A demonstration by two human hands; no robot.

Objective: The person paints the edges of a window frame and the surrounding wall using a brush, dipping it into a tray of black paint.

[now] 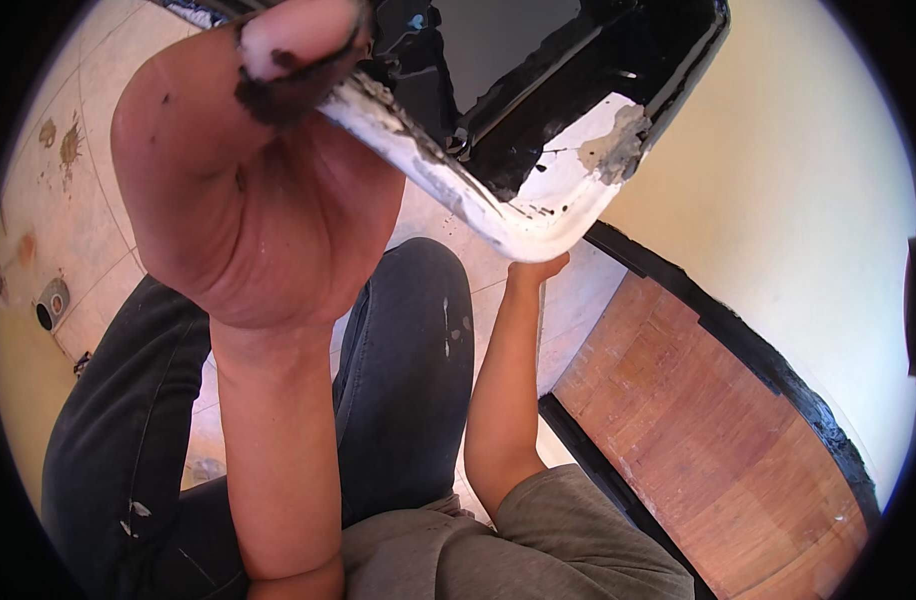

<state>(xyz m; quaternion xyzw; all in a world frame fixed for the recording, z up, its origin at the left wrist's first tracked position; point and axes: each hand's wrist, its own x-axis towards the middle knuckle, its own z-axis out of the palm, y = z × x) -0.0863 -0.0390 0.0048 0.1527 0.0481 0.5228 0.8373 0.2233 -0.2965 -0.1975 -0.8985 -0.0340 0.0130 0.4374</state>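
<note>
My left hand (278, 202) is palm up, gripping a white paint tray (458, 195) by its near side. Its thumb, smeared with black paint, lies over the rim, and the fingers are hidden under the tray. Glossy black paint (518, 142) coats much of the tray's inside, with bare white and a greyish crust near one corner. Beneath that corner, my right hand (539, 268) shows only in small part. The tray covers the rest of it, so its grip cannot be seen.
Pale floor tiles (101, 172) bear brown stains at the left, near a grey pipe piece (52, 304). To the right, a wood-plank surface (698, 420) has black-painted edging (735, 322) along a cream wall (773, 165). My bent knees (420, 337) are below the tray.
</note>
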